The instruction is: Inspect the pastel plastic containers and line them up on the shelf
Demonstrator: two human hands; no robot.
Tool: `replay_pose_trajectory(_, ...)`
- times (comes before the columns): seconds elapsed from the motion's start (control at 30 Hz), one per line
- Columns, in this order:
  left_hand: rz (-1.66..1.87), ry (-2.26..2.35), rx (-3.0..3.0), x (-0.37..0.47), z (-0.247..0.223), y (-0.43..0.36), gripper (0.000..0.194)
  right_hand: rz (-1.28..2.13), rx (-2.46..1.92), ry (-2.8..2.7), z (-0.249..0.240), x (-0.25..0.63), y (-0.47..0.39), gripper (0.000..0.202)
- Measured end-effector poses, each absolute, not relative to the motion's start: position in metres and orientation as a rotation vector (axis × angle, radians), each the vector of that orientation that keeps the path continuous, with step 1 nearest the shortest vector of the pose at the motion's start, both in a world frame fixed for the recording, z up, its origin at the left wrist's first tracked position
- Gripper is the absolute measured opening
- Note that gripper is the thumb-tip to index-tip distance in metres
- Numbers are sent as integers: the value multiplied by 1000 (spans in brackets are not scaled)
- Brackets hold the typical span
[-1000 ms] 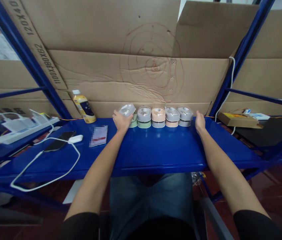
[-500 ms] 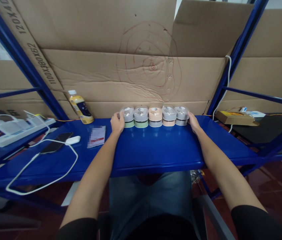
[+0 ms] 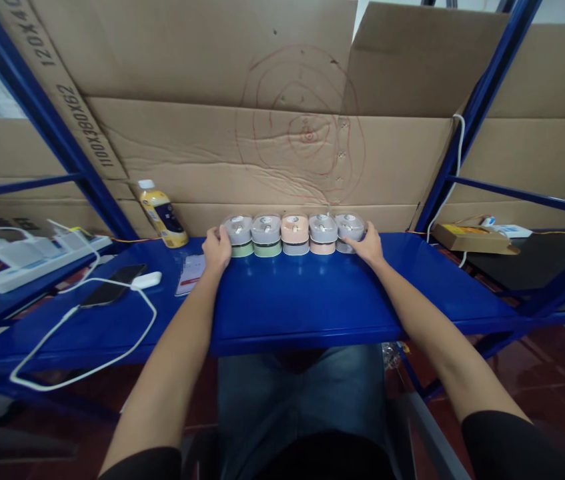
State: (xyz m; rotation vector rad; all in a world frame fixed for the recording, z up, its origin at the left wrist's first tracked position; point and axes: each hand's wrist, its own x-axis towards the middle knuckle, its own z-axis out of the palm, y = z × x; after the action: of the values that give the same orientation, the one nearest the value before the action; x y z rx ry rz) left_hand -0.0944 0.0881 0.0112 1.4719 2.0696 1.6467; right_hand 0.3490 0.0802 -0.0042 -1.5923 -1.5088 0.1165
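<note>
Several small round-cornered containers with clear lids stand in a row, side by side, on the blue table [image 3: 282, 300]. At the row's left end, my left hand [image 3: 217, 248] presses against a grey-topped container with a green base [image 3: 239, 231]. The right-end grey container [image 3: 349, 227] is between the thumb and fingers of my right hand [image 3: 368, 245], its thumb on the front. A peach-topped container [image 3: 295, 230] sits mid-row. The far fingers of my left hand are partly hidden.
A yellow bottle [image 3: 163, 215] stands back left. Near it lie a flat card-like item [image 3: 191, 273], a dark phone [image 3: 115, 285], white cables and a power strip [image 3: 42, 263]. An open cardboard box [image 3: 475, 238] is at right. Cardboard [image 3: 187, 140] stands behind.
The row of containers has shifted left along with both hands. My right thumb has come round to the front of the end container. My left hand now partly covers the flat item.
</note>
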Motion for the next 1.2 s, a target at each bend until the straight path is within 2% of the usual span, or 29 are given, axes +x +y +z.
replay_pose_trajectory(0.07, 1631, 2075, 1460, -92, 11, 88, 47, -32, -1656, -1459, -1, 336, 78, 111)
replay_pose_trajectory(0.2, 1618, 2053, 1432, -90, 11, 87, 46, -131, -1671, -1480, 3, 322, 77, 99)
replay_pose_trajectory(0.3, 1614, 2038, 1427, -89, 11, 86, 46, -122, -1693, -1474, 5, 322, 77, 93)
replay_pose_trajectory(0.53, 1590, 2048, 1465, -80, 17, 78, 52, -2, -1689, -1429, 12, 327, 75, 95)
replay_pose_trajectory(0.7, 1918, 2022, 1676, -58, 35, 56, 50, 64, -1558, -1187, 26, 342, 73, 98)
replay_pose_trajectory(0.8, 1991, 1751, 2024, -34, 45, 36, 49, 141, -1365, -1171, 41, 356, 66, 94)
replay_pose_trajectory(0.9, 1670, 1305, 2318, -5, 45, 19, 57, 356, -1134, -1411, 53, 361, 50, 87)
replay_pose_trajectory(1.0, 1354, 955, 2228, 15, 34, 11, 92, 700, -931, -1776, 57, 348, 29, 85)
replay_pose_trajectory(1.07, 1191, 835, 2119, 19, 25, 7, 107, 901, -833, -1999, 53, 331, 18, 88)
replay_pose_trajectory(1.2, 976, 811, 2091, 11, 12, -1, 102, 1020, -751, -2250, 36, 300, 10, 95)
